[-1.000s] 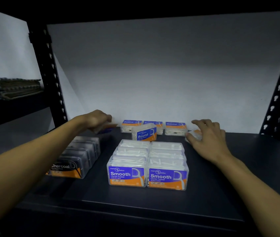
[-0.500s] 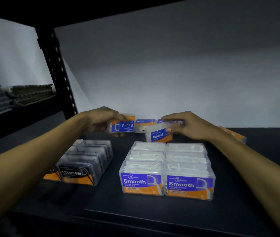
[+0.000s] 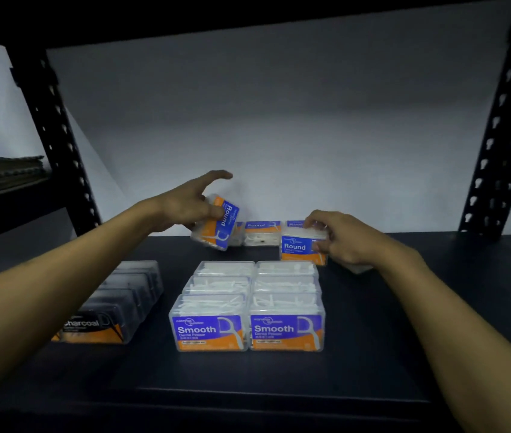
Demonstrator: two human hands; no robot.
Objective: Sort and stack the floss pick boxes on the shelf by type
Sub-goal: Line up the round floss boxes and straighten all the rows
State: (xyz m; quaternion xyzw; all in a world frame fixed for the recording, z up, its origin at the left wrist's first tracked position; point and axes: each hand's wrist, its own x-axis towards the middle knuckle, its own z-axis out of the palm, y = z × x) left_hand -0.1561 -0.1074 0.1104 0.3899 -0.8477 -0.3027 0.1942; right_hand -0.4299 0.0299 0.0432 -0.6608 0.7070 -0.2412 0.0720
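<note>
Round boxes gripped, tilted one (image 3: 219, 225) in left hand (image 3: 187, 207), upright one (image 3: 302, 248) in right hand (image 3: 346, 242), behind Smooth boxes (image 3: 248, 303)

The Round box (image 3: 221, 223) in my left hand (image 3: 185, 207) was blue and orange. The Charcoal boxes (image 3: 116, 304) were dark grey with orange labels.

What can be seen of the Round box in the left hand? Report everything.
The Round box is a small clear plastic case with white picks inside and a blue and orange label reading "Round" beside a floss pick drawing. It is turned on end, so the lettering runs sideways, and tilted. The left hand grips its upper part, forefinger stretched out free. Its lower end is near the shelf, in front of the back-row boxes; contact is unclear.
</note>
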